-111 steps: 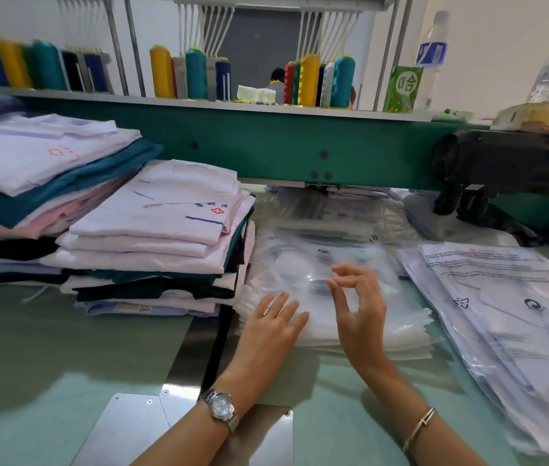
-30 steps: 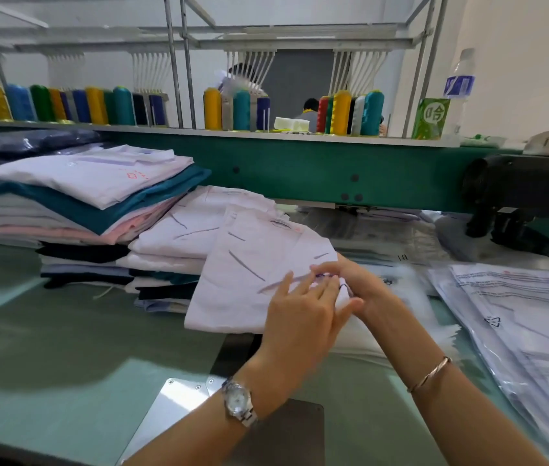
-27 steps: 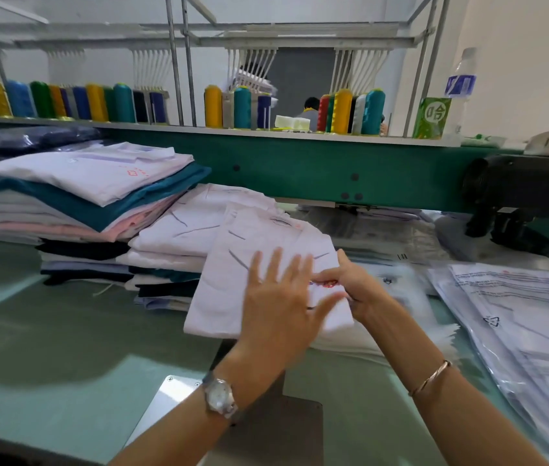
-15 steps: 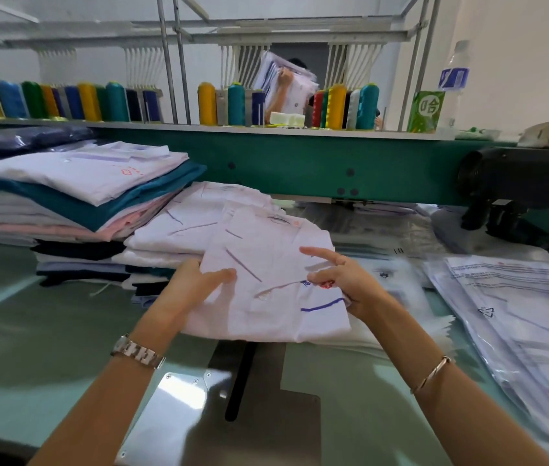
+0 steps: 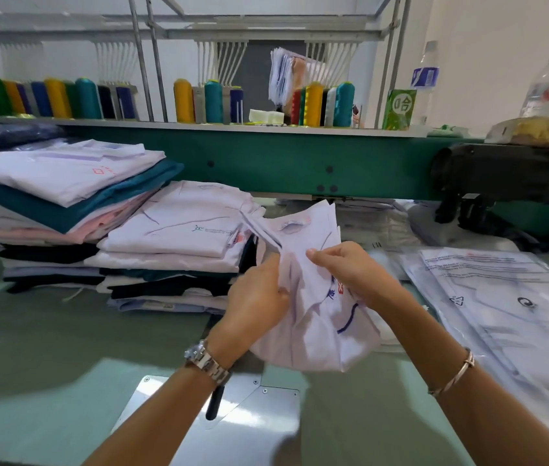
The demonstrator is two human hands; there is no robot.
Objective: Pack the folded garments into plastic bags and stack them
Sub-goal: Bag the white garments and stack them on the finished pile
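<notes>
Colourful thread spools [image 5: 214,101] line a shelf [image 5: 165,122] atop a green machine beam [image 5: 283,163], under a grey metal frame [image 5: 152,55]. Plastic bottles [image 5: 425,82] stand against a white wall [image 5: 488,45]; the pale green surface [image 5: 31,331] catches daylight.

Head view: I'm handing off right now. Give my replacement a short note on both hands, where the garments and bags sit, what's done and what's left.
Left hand and right hand: both grip one white garment, lifted off the table, partly bunched.
Folded garment piles sit to the left, unbagged.
Empty plastic bags lie behind the hands; a flat stack of printed bags sits on the right, contents unclear.
Done: one garment picked from the pile.
Left: slide it into a bag, stack it, then work through the remaining piles.
</notes>
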